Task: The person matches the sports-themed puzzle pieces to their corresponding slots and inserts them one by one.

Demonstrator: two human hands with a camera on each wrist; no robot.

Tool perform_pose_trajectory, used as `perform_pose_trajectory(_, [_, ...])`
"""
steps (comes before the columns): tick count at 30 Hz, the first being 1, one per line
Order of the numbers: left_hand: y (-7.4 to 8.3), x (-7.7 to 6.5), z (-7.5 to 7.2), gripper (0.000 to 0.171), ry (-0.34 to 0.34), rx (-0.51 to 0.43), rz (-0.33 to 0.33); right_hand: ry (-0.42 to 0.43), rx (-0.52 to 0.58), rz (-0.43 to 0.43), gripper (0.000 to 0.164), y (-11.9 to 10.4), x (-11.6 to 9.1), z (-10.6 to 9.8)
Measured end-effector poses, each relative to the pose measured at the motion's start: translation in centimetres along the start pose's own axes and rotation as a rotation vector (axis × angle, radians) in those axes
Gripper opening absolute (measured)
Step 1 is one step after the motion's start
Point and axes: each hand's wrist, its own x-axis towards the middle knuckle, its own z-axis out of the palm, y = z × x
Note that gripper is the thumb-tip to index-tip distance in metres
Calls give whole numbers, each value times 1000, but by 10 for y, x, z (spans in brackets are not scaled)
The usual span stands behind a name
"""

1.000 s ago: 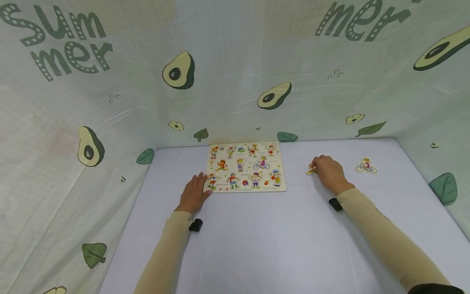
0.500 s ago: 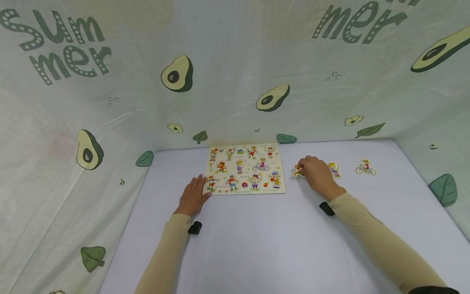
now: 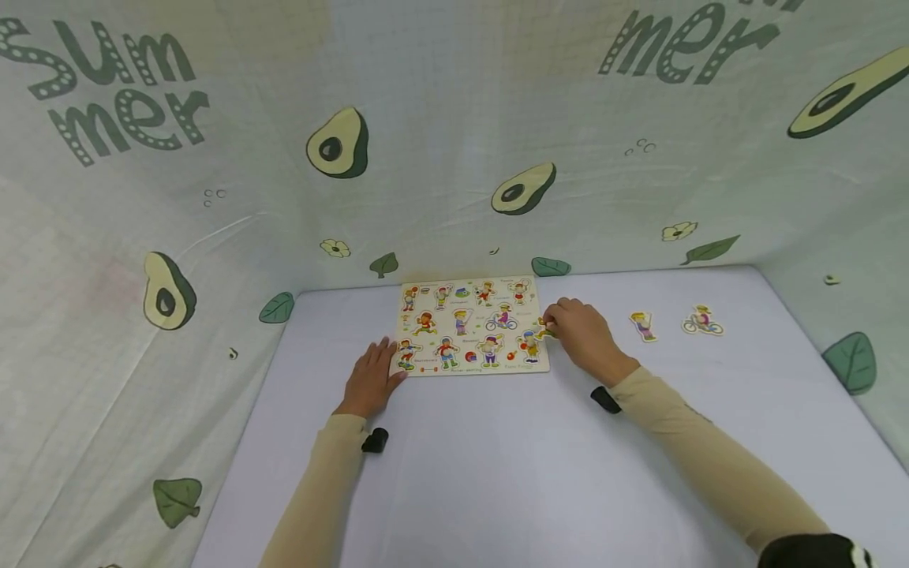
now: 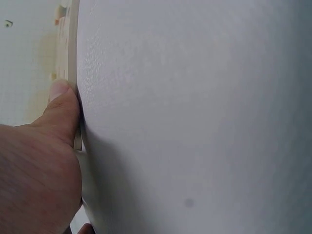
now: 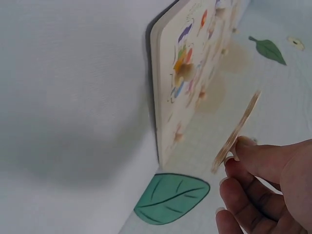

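A wooden puzzle board (image 3: 443, 315) with sports figures lies near the table's back edge. At its lower left corner my left hand (image 3: 368, 380) rests on the edge, fingers extended; the left wrist view shows my thumb (image 4: 59, 105) against the board's side. My right hand (image 3: 585, 339) pinches a thin wooden puzzle piece (image 3: 544, 330) between thumb and fingertips, at the board's right edge. Seen edge-on in the right wrist view, that puzzle piece (image 5: 237, 130) is held apart from the board; its picture is mostly hidden there.
Two loose puzzle pieces lie right of the board: a figure with a bat (image 3: 643, 326) and a cyclist (image 3: 703, 320). A printed cloth (image 3: 426, 158) with avocados and leaves rises behind the white table (image 3: 497, 465).
My right hand has carried the pinched puzzle piece leftward across the table to the board's right edge, uncovering the bat figure. My left hand has stayed in place on the board.
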Motion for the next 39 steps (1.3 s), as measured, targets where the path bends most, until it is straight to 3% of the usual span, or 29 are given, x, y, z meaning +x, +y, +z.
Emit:
perform_pose_trajectory(12, [-4,0,1,67,14,-19,8,-29,19,-45,9,-37,27,4])
perform_pose_trajectory(26, [-5,2,3,67,36,-35,20,-64,98,-110,10,-81,73,32])
perform_pose_trajectory(39, [-16,9,13,70,17,-13,17,-88,84,-216,9,-117,109,66])
